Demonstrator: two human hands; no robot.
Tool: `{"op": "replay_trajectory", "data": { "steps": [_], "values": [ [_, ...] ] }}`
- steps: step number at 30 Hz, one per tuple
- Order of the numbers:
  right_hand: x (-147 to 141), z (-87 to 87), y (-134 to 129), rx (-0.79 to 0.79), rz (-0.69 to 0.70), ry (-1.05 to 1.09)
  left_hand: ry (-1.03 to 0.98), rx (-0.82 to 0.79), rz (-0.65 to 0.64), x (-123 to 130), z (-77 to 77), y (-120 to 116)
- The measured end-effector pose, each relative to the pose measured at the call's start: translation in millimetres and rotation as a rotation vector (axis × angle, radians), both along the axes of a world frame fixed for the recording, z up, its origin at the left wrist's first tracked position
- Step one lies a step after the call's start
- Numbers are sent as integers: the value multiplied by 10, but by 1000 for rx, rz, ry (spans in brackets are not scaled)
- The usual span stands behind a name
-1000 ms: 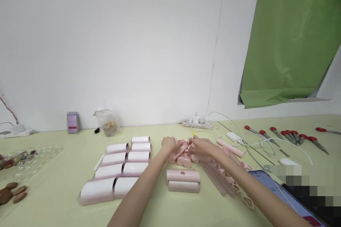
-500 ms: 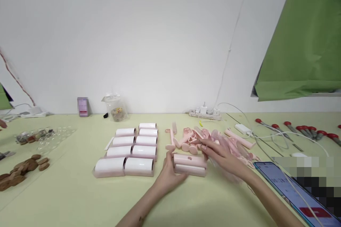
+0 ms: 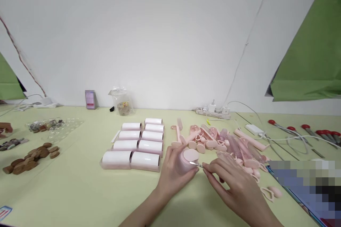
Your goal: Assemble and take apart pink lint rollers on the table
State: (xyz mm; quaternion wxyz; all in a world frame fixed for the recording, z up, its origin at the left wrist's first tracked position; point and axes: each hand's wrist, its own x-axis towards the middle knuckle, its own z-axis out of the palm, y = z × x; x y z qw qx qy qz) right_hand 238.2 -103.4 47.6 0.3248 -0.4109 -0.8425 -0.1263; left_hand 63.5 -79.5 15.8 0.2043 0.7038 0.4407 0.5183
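Note:
My left hand [image 3: 174, 168] is wrapped round a pink lint roller [image 3: 190, 155], its flat round end cap turned up toward me. In my right hand [image 3: 230, 177] is a slim metal tool [image 3: 196, 164], pinched between thumb and fingers. Its silver tip touches or nearly touches the edge of the end cap; I cannot tell which. Something dark red shows under the right fingers. Left of my hands, several white lint rolls [image 3: 145, 159] in pink casings lie in two columns. Beyond them is a heap of pink plastic parts [image 3: 211, 142], with handles and clear pink covers.
At the right are a phone [image 3: 295, 193], white cables with a charger [image 3: 254, 130], and several red-ended grey tools [image 3: 306, 127]. A power strip [image 3: 213, 112] and a plastic bag [image 3: 124, 104] stand by the wall. Brown pieces [image 3: 34, 156] lie left, near another person's hand [image 3: 5, 128].
The lint roller has turned from lying sideways to end-up in my left hand. My right hand has moved down and nearer, with the metal tool now at the end cap. The view has shifted.

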Motion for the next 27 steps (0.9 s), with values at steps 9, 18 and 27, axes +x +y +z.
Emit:
{"op": "replay_trajectory", "data": {
  "steps": [9,18,27],
  "values": [
    [-93,-6,-161,-11,-153,-11,108,-34,100,51,-25,-27],
    [-262,-98,-170,56,-345,-7,241,53,185,80,-75,-29],
    [-196,-184,-8,95,-341,-230,73,-45,142,93,-90,-47]
  ]
}}
